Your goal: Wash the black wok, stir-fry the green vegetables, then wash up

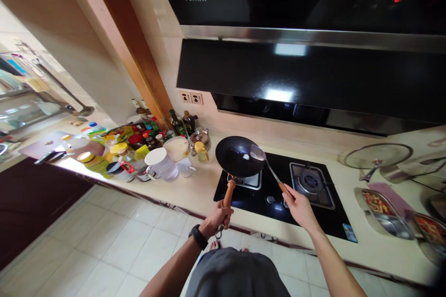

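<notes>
My left hand (218, 218), with a black watch at the wrist, is closed around the wooden handle of a black wok (233, 148). The wok is over the left burner of the black gas hob (258, 202). My right hand (298, 206) grips the wooden handle of a metal spatula (274, 174). Its blade is at the wok's right rim; whether it touches the metal I cannot tell. A small white patch (245, 157) shows inside the wok, perhaps a bit of fat or a reflection.
Left of the hob stand a white-lidded pitcher (162, 164), a yellow-topped jar (201, 151) and several seasoning bottles. A range hood (278, 79) hangs above. At right are the bare burner (309, 181), a glass lid (378, 155) and metal trays of cut food (378, 204).
</notes>
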`<control>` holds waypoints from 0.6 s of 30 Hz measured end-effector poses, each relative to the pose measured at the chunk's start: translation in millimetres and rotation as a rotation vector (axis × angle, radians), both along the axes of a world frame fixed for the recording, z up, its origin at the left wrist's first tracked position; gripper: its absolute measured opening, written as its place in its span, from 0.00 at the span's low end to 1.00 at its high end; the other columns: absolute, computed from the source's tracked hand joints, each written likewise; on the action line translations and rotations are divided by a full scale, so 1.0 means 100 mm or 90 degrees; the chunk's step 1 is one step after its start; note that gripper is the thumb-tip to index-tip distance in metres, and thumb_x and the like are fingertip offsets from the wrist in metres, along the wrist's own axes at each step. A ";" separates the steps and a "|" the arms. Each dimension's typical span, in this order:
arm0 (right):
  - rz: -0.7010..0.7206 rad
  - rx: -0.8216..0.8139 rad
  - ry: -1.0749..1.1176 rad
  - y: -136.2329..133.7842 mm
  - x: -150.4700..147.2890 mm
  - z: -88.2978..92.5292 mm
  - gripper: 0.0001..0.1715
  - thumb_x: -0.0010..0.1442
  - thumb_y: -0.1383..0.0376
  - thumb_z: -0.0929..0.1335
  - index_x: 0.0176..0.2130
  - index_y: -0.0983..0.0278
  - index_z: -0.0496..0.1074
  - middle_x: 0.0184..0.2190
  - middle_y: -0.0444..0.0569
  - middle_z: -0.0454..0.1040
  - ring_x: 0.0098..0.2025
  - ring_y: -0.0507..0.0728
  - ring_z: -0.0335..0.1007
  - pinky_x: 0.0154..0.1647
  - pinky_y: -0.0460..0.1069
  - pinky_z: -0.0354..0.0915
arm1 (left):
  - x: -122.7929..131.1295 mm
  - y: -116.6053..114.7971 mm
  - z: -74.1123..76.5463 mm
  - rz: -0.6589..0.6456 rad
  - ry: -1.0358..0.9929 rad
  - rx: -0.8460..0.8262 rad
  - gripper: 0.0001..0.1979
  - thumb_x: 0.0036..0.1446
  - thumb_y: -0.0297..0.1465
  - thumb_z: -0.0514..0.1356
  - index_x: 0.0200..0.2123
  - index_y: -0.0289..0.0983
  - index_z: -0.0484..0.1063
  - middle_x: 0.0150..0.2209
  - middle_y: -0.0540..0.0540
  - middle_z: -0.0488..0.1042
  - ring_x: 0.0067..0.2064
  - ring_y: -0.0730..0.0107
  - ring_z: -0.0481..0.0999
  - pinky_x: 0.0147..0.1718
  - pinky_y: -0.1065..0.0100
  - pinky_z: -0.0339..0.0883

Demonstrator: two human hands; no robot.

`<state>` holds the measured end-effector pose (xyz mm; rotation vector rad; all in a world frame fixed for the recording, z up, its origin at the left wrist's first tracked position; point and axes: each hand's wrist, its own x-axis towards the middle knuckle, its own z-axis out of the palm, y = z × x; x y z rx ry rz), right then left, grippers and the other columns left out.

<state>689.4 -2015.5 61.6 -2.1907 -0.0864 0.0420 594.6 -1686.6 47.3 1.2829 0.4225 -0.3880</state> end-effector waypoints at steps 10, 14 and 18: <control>0.019 -0.016 -0.006 0.01 -0.02 0.09 0.39 0.64 0.47 0.66 0.62 0.69 0.78 0.37 0.57 0.85 0.33 0.61 0.79 0.43 0.54 0.75 | -0.06 0.01 0.02 0.023 0.024 -0.116 0.18 0.39 0.33 0.68 0.26 0.42 0.59 0.17 0.62 0.58 0.16 0.84 0.52 0.14 0.76 0.50; 0.020 0.003 0.033 0.03 -0.02 0.04 0.39 0.64 0.48 0.66 0.63 0.70 0.76 0.33 0.54 0.84 0.30 0.60 0.78 0.37 0.54 0.75 | -0.06 -0.01 0.02 0.015 0.028 -0.094 0.17 0.39 0.33 0.68 0.26 0.42 0.60 0.17 0.61 0.60 0.16 0.84 0.53 0.14 0.75 0.52; 0.003 0.026 0.076 0.02 -0.05 -0.07 0.38 0.64 0.49 0.67 0.64 0.68 0.75 0.31 0.51 0.82 0.28 0.58 0.76 0.30 0.51 0.73 | -0.08 0.01 -0.05 -0.014 0.025 -0.060 0.17 0.40 0.34 0.68 0.23 0.43 0.59 0.16 0.59 0.61 0.15 0.83 0.54 0.13 0.74 0.52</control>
